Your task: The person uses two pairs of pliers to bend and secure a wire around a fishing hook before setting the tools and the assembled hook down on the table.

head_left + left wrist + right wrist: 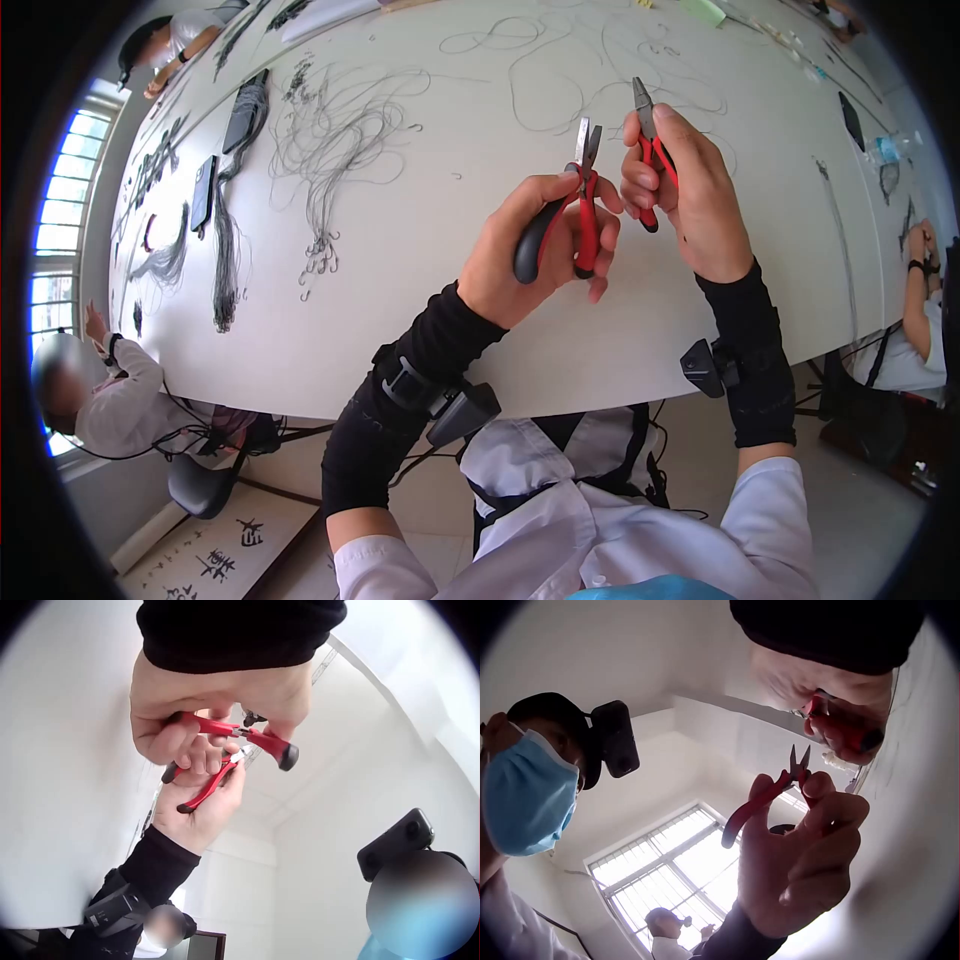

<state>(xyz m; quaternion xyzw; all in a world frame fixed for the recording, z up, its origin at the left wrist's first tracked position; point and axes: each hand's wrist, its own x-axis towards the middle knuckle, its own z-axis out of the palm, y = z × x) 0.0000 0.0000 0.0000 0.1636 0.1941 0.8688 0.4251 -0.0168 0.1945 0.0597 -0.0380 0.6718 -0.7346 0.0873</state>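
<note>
My left hand [500, 245] grips a pair of pliers [588, 225] with red and black handles, their silver jaws pointing away from me and slightly apart. Beside it, my right hand [715, 205] holds a second pair of red-handled pliers [641, 98], whose dark, tapered jaws look closed. Both hands are raised over the white table [420, 330], close to each other. In the right wrist view, the left hand's pliers [757, 812] show their two jaw tips spread in a V. The left wrist view shows a red handle of the right hand's pliers [208, 789] against the palm.
A tangle of thin line [340, 130] spreads over the table's left half, with several fish hooks [320, 262] at its lower end. Further left lie a phone [203, 195] and a bundle of line [226, 250]. Other people sit around the table. A bottle [893, 148] stands at right.
</note>
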